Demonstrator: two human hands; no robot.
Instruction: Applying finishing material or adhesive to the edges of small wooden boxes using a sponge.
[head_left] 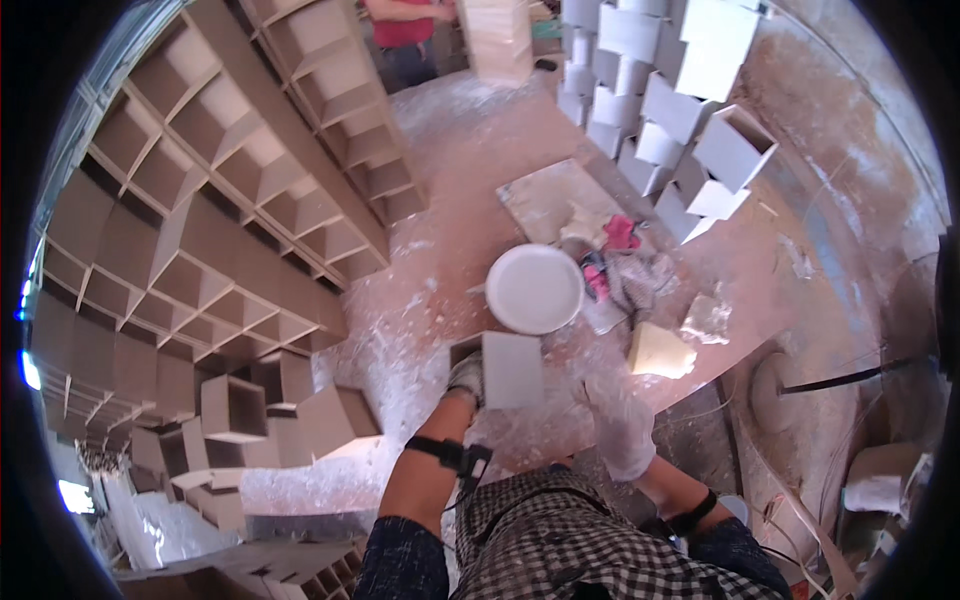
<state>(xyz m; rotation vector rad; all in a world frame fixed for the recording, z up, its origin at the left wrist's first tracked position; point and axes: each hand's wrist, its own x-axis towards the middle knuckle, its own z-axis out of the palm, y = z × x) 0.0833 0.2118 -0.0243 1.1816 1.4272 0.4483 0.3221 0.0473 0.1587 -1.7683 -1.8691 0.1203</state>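
Note:
My left hand [466,378], in a pale glove, grips the left side of a small open box [514,370] with a pale grey face. The box's open side faces left, and some of my fingers are hidden at its edge. To the right of the box is my right hand [618,425], apart from it and wrapped in a whitish, translucent plastic covering. Blur and the covering hide its fingers. Just beyond the box stands a round white basin [534,288].
Brown compartment shelving [225,110] fills the left, with loose boxes [233,408] below. Pale grey boxes [733,148] are stacked at the far right. Rags [638,278] and a yellowish foam block [660,350] lie right of the basin. A person in red [402,30] stands far off.

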